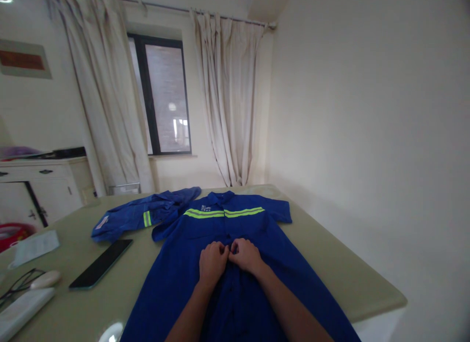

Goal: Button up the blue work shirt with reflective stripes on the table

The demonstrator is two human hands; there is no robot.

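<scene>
The blue shirt (257,229) lay flat on the green tabletop (330,244), spread across the lower center of the frame. At its front placket, the left hand (213,263) and right hand (245,255) met, fingers of both pinching the fabric. Left of it lay a second blue garment (128,217) and, nearer, a dark phone (101,264).

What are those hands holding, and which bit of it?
The left hand and right hand pinch the blue shirt at its front opening, below the bright yellow stripe.
</scene>
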